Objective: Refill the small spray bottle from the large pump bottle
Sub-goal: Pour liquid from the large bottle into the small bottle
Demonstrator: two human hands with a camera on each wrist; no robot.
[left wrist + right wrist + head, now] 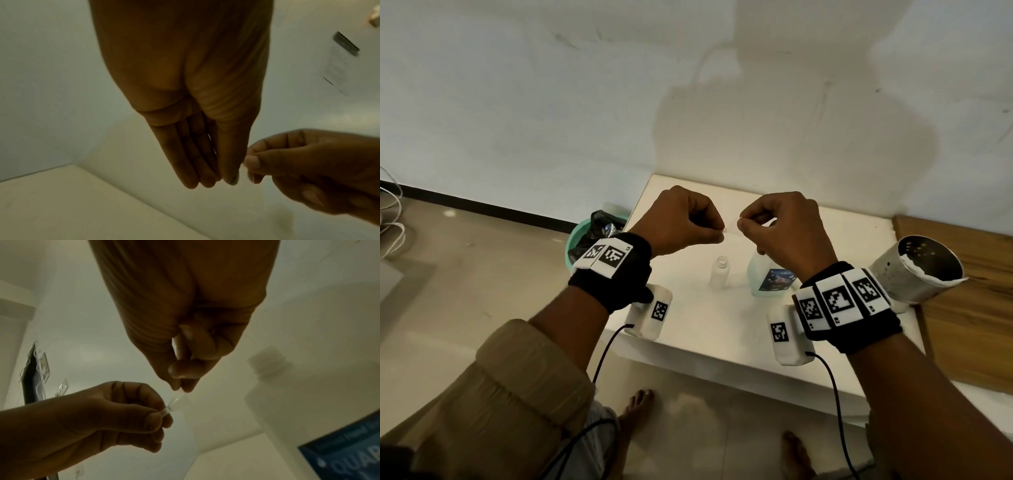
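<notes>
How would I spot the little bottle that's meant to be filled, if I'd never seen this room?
Look at the white table against the wall. Below the person's two raised hands stands the small clear bottle, upright with no cap on, just left of the bigger bottle. The bigger one has a blue label and pale green liquid; the small one is plain and narrow.

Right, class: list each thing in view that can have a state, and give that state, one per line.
small bottle: upright on the table, uncapped.
large bottle: upright, neck open in the right wrist view, part hidden behind the right hand.
clear strip: pinched at both ends, held above the table.
left hand: pinching the strip.
right hand: pinching the strip.
metal can: tilted, open mouth showing.
</notes>
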